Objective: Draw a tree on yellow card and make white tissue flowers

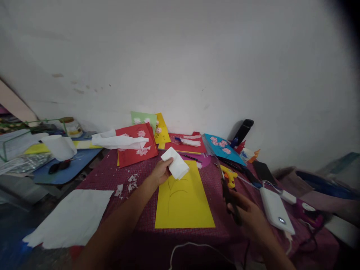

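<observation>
Glue gun (231,177) and power bank (275,208) near scissors (226,192)

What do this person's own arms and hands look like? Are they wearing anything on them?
These are ordinary human arms. The left hand and right hand are ungloved, and both forearms are bare as far as the picture shows, with no sleeve in view. I make out no watch or bracelet; rings are too small to tell.
</observation>
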Available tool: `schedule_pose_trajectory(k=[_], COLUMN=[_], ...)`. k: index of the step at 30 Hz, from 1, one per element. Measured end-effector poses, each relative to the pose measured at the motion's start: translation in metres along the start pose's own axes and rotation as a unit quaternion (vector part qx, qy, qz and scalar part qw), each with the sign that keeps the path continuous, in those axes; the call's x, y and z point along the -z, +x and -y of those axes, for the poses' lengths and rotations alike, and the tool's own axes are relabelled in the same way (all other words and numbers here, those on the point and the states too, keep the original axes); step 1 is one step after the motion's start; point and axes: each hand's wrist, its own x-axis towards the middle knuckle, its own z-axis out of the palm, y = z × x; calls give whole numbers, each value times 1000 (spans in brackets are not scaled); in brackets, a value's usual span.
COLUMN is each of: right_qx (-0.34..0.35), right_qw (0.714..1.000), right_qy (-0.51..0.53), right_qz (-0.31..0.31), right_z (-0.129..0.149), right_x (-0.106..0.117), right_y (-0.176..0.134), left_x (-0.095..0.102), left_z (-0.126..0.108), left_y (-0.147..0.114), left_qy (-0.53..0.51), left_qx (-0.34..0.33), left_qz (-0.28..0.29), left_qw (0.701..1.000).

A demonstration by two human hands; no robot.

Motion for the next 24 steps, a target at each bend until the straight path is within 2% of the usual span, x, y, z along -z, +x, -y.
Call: schedule_pose_trajectory(k=[4,7,10,13,17,21,24], right_qx=[-8,-47,-89,-89,-75,-84,-101], right_qw=[979,928,872,835,807,777,766], right_qy=[201,357,454,508,546,579,588], right_qz=[40,97,161,194,212,232,237], right_z=[3,4,7,12,17,17,16], right_x=[-23,-49,-71,-89,-106,-111,-110], right_y=[-15,-25,-31,-34,-37,-40,-40], left_x=[2,2,1,0,-2,0,3], left_z=[1,0,-1,-2,-4,-3,-2], left_y=[1,1,1,1,-1,0,2], left_qy=[3,0,1,2,-4,-7,-2], left_qx=[8,10,14,21,22,20,18], left_qz=[-6,-10,-12,-18,-6,-9,4], left_qw=[1000,1000,1000,1000,1000,1000,1000])
